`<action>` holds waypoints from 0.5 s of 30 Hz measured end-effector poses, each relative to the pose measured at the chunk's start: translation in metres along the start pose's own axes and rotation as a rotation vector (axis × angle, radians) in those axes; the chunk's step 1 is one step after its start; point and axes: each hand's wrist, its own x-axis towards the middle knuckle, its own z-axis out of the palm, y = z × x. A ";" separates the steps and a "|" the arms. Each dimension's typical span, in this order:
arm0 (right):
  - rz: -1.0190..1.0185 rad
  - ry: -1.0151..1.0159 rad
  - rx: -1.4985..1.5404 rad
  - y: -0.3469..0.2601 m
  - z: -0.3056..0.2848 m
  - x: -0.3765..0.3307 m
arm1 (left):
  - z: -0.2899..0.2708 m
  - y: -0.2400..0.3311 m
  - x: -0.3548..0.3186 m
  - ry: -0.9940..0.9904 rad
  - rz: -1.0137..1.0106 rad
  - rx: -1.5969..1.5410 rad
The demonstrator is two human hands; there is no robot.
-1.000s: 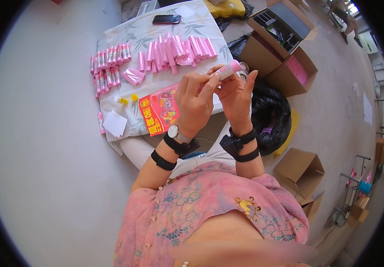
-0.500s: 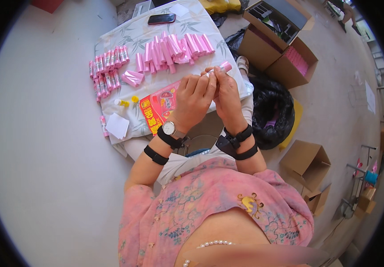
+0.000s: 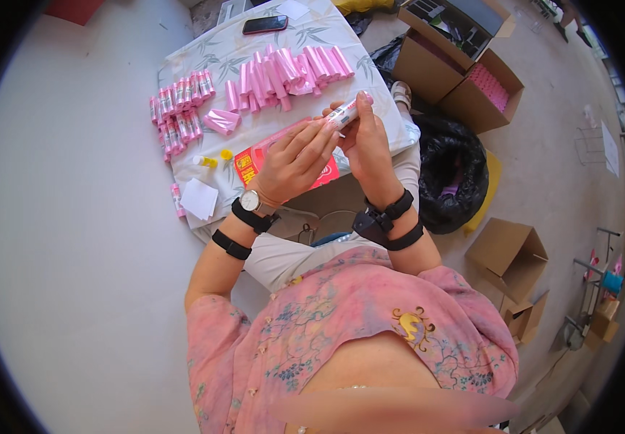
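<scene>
A pink plastic roll with a white printed label (image 3: 343,114) is held tilted above the near right part of the table. My right hand (image 3: 369,145) is closed around it, thumb up along its far right end. My left hand (image 3: 292,165) lies with fingers stretched out against the labelled side of the roll. Beneath my hands is a red and yellow printed sheet (image 3: 325,173), partly covered by my left hand. A glue stick (image 3: 205,161) lies to the left, its yellow cap (image 3: 226,154) off beside it. Closer to me is a stack of white paper slips (image 3: 200,200).
Plain pink rolls (image 3: 273,76) lie heaped across the table, with labelled rolls (image 3: 182,108) in rows at left. A phone (image 3: 265,24) lies at the far edge. On the right stand a black-bag-lined bin (image 3: 435,210) and cardboard boxes (image 3: 508,253).
My left fingers have straightened from a curled grip and moved left and down along the roll. The roll's white label now shows. The view has shifted slightly.
</scene>
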 end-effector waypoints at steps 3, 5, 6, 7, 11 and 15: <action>0.009 -0.005 -0.024 0.004 0.003 0.001 | -0.004 0.000 -0.003 0.048 -0.004 -0.038; 0.028 -0.064 0.009 0.009 -0.002 0.004 | -0.005 0.000 -0.008 0.067 -0.017 -0.052; 0.051 -0.124 0.040 0.008 0.000 0.003 | -0.006 0.000 -0.012 0.094 -0.048 -0.065; 0.054 -0.128 0.040 0.005 0.001 0.002 | -0.007 -0.001 -0.017 0.121 -0.079 -0.077; 0.051 -0.157 -0.034 -0.001 -0.009 0.006 | -0.013 -0.002 -0.028 0.176 -0.113 -0.044; -0.665 -0.094 -0.564 -0.018 -0.012 0.009 | -0.020 -0.002 -0.031 0.208 -0.172 -0.048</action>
